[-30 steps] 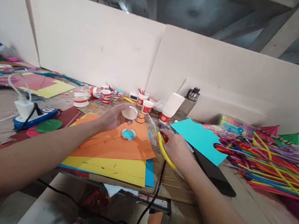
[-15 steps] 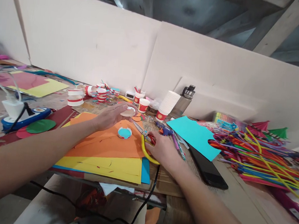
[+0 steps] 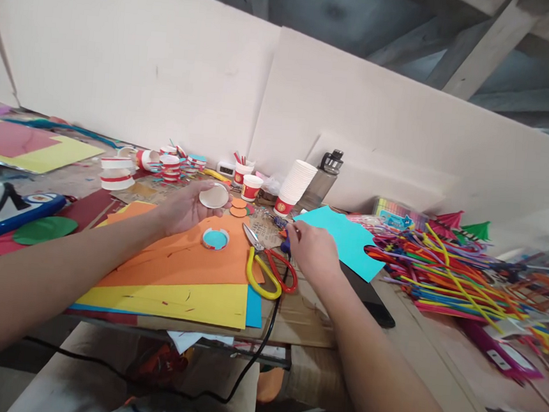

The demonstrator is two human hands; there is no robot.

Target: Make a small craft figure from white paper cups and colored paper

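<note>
My left hand (image 3: 185, 208) is closed around the rim of a shallow white paper cup bottom (image 3: 214, 196), its round face turned toward me. Below it, a similar cut-down cup bottom with a blue disc inside (image 3: 215, 239) lies on orange paper (image 3: 154, 259). My right hand (image 3: 313, 246) has its fingers closed on a blue glue gun (image 3: 287, 245), mostly hidden behind them. Scissors (image 3: 264, 263) with one yellow and one red handle lie just left of this hand, blades apart. Small orange paper discs (image 3: 240, 206) are beyond the scissors.
A stack of paper cups (image 3: 298, 182) and a water bottle (image 3: 323, 178) stand at the back. To the right are turquoise paper (image 3: 336, 237), a black phone (image 3: 372, 301) and a heap of pipe cleaners (image 3: 460, 280). A black cord (image 3: 265, 340) hangs over the table edge.
My right hand has let go of the scissors and moved up and right onto the glue gun. My left hand has tilted the cup bottom toward me. The view has shifted right.
</note>
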